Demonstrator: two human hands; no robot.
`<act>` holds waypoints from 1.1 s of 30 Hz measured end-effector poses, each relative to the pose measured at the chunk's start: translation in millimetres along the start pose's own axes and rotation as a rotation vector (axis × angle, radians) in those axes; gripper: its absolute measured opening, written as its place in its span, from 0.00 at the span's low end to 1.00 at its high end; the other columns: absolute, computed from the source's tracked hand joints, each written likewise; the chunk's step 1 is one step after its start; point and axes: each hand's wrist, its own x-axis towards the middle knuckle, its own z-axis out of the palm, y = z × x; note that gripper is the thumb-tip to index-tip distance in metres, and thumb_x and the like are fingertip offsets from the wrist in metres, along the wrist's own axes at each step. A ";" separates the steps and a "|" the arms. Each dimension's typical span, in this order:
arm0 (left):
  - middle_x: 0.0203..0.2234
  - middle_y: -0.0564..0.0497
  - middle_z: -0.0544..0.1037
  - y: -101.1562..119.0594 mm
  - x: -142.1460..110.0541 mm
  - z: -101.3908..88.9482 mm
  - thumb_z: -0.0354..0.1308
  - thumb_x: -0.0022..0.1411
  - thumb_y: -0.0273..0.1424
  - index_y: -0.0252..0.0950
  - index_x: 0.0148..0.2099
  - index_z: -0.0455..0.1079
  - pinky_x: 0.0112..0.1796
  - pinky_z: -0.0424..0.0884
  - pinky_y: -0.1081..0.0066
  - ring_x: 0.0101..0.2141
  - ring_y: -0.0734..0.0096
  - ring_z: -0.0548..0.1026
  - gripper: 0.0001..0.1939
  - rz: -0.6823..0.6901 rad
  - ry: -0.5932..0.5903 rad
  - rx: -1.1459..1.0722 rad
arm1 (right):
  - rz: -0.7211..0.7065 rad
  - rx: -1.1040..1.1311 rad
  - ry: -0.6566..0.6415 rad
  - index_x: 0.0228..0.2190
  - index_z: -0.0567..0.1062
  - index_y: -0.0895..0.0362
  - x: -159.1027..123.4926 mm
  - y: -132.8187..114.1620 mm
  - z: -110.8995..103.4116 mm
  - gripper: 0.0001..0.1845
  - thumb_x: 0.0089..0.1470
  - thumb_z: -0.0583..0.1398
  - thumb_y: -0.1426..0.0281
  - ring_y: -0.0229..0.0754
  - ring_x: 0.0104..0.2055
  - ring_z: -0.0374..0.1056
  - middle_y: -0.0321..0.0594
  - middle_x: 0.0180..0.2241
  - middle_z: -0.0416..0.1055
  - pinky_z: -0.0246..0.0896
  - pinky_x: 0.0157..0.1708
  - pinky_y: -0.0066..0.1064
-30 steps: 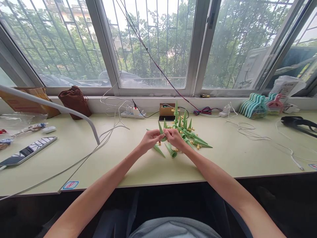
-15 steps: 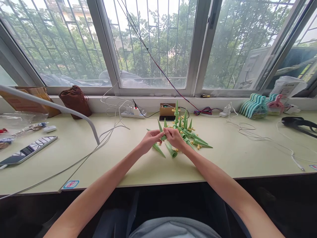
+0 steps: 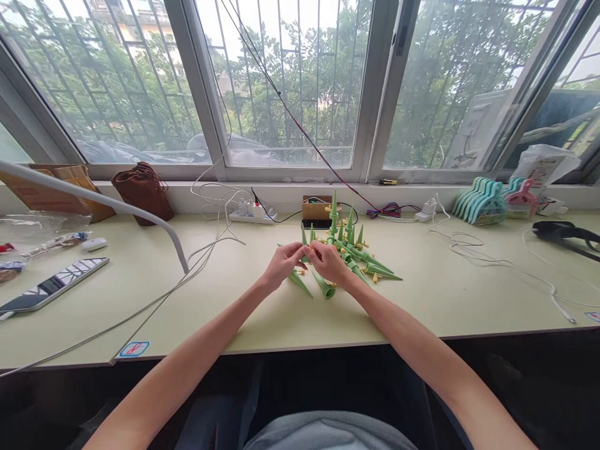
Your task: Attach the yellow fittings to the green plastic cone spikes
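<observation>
My left hand (image 3: 281, 265) and my right hand (image 3: 329, 264) meet above the pale green table (image 3: 253, 312), fingers pinched together on one green cone-shaped spike (image 3: 305, 240) whose tip points up. Just behind and to the right lies a pile of green spikes (image 3: 360, 256) with small yellow fittings, some standing upright. Two more green spikes (image 3: 323, 284) lie on the table under my hands.
White cables (image 3: 206, 250) trail across the table's left half, past a phone (image 3: 51, 287) and a brown pouch (image 3: 140, 190). A power strip (image 3: 250, 215) and a small cardboard box (image 3: 315, 209) sit by the window sill. Teal hangers (image 3: 482, 200) and a black strap (image 3: 562, 232) are at right.
The spike in my hands has turned more upright and sits lower between my fingers. My hands have drawn slightly closer together; the pile has not moved.
</observation>
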 end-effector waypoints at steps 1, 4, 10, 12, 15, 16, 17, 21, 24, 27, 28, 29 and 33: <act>0.29 0.48 0.75 -1.1 0.4 -0.5 0.62 0.56 0.49 0.32 0.34 0.74 0.32 0.76 0.67 0.30 0.70 0.72 0.23 -0.002 -0.002 -0.002 | -0.005 -0.008 -0.012 0.23 0.55 0.54 -0.5 -1.2 -0.5 0.21 0.64 0.50 0.57 0.34 0.22 0.49 0.30 0.19 0.54 0.45 0.24 0.27; 0.25 0.50 0.73 -5.9 1.8 -2.6 0.61 0.56 0.50 0.31 0.31 0.72 0.32 0.77 0.65 0.27 0.72 0.72 0.23 -0.021 0.009 -0.017 | -0.010 -0.021 -0.049 0.23 0.56 0.54 -1.8 -4.8 -1.9 0.20 0.63 0.51 0.58 0.33 0.21 0.48 0.29 0.18 0.54 0.44 0.24 0.27; 0.25 0.48 0.76 -9.6 1.6 -5.2 0.61 0.56 0.52 0.31 0.31 0.72 0.36 0.77 0.62 0.30 0.66 0.77 0.26 -0.084 -0.012 -0.038 | -0.011 -0.028 -0.082 0.22 0.56 0.55 -2.7 -7.1 -1.3 0.20 0.61 0.53 0.60 0.32 0.21 0.48 0.29 0.18 0.55 0.43 0.24 0.27; 0.26 0.47 0.77 -9.3 1.4 -5.5 0.61 0.56 0.53 0.30 0.32 0.73 0.37 0.77 0.62 0.31 0.65 0.78 0.26 -0.102 -0.011 -0.061 | -0.023 -0.040 -0.080 0.22 0.56 0.55 -2.6 -6.7 -0.7 0.19 0.61 0.53 0.60 0.32 0.21 0.48 0.29 0.18 0.54 0.43 0.24 0.27; 0.25 0.45 0.79 -9.8 1.9 -6.5 0.61 0.55 0.55 0.30 0.30 0.72 0.38 0.77 0.62 0.30 0.65 0.78 0.28 -0.131 0.006 -0.104 | -0.043 -0.061 -0.087 0.22 0.56 0.55 -2.5 -6.5 -0.7 0.19 0.61 0.53 0.60 0.32 0.21 0.48 0.29 0.18 0.55 0.43 0.24 0.27; 0.24 0.45 0.79 -10.3 2.2 -7.0 0.60 0.55 0.55 0.30 0.29 0.72 0.38 0.77 0.62 0.29 0.64 0.78 0.29 -0.139 0.013 -0.116 | -0.048 -0.066 -0.094 0.23 0.57 0.55 -2.5 -6.7 -0.9 0.19 0.61 0.54 0.61 0.32 0.21 0.48 0.29 0.19 0.55 0.43 0.24 0.27; 0.24 0.44 0.79 -10.8 2.5 -7.5 0.60 0.55 0.56 0.30 0.29 0.72 0.39 0.77 0.62 0.29 0.64 0.78 0.29 -0.145 0.019 -0.125 | -0.051 -0.069 -0.100 0.23 0.57 0.55 -2.6 -7.0 -1.1 0.19 0.61 0.54 0.61 0.32 0.21 0.48 0.29 0.19 0.56 0.44 0.24 0.27; 0.24 0.43 0.79 -12.6 3.4 -9.3 0.59 0.55 0.57 0.30 0.29 0.72 0.38 0.76 0.62 0.30 0.63 0.79 0.30 -0.148 0.020 -0.127 | -0.074 -0.076 -0.119 0.23 0.58 0.55 -3.2 -7.7 -1.0 0.19 0.61 0.55 0.60 0.32 0.21 0.49 0.30 0.19 0.57 0.44 0.25 0.26; 0.23 0.44 0.79 -13.4 3.8 -9.8 0.59 0.55 0.57 0.30 0.28 0.72 0.37 0.76 0.63 0.29 0.63 0.78 0.31 -0.133 0.014 -0.115 | -0.080 -0.094 -0.125 0.23 0.59 0.55 -3.3 -7.0 -0.1 0.19 0.61 0.56 0.60 0.32 0.21 0.49 0.30 0.19 0.57 0.44 0.25 0.26; 0.22 0.46 0.78 -13.6 4.0 -9.4 0.59 0.54 0.57 0.30 0.27 0.72 0.36 0.76 0.64 0.28 0.65 0.78 0.30 -0.130 0.022 -0.111 | -0.090 -0.115 -0.132 0.23 0.59 0.55 -3.1 -6.2 0.8 0.19 0.61 0.56 0.60 0.32 0.21 0.49 0.30 0.19 0.57 0.44 0.25 0.26; 0.22 0.46 0.78 -13.6 4.0 -9.3 0.59 0.54 0.57 0.30 0.27 0.72 0.35 0.76 0.65 0.27 0.66 0.77 0.30 -0.132 0.026 -0.110 | -0.097 -0.121 -0.136 0.23 0.59 0.55 -3.0 -6.1 1.0 0.18 0.61 0.56 0.61 0.32 0.21 0.50 0.30 0.19 0.57 0.43 0.25 0.26; 0.22 0.46 0.78 -13.5 4.0 -9.1 0.59 0.55 0.57 0.30 0.28 0.72 0.35 0.76 0.65 0.27 0.66 0.77 0.30 -0.137 0.029 -0.108 | -0.104 -0.125 -0.139 0.23 0.59 0.55 -3.0 -6.1 1.1 0.18 0.61 0.56 0.61 0.32 0.21 0.50 0.30 0.19 0.58 0.43 0.25 0.26; 0.22 0.47 0.77 -12.7 3.4 -9.1 0.59 0.55 0.56 0.30 0.29 0.71 0.36 0.75 0.65 0.27 0.67 0.77 0.29 -0.150 0.034 -0.106 | -0.119 -0.134 -0.142 0.23 0.60 0.56 -3.3 -7.2 1.0 0.17 0.61 0.55 0.62 0.32 0.21 0.50 0.30 0.20 0.58 0.43 0.25 0.26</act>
